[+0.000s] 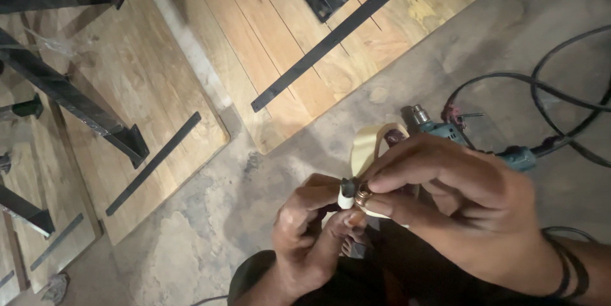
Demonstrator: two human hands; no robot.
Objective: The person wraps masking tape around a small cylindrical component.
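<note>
drill [458,135] behind hands [382,207], boards [191,77] left

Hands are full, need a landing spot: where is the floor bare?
Bare concrete floor lies between the wooden panels and the left hand. Crowded at right: the electric drill and its looping black cables take that floor beyond the right hand.

A furniture workshop: wood panels [273,32] with black metal legs [70,92] and flat bars [337,32] lie on the concrete floor [210,236] toward 11 o'clock; a corded drill [458,137] lies at 2 o'clock.
</note>
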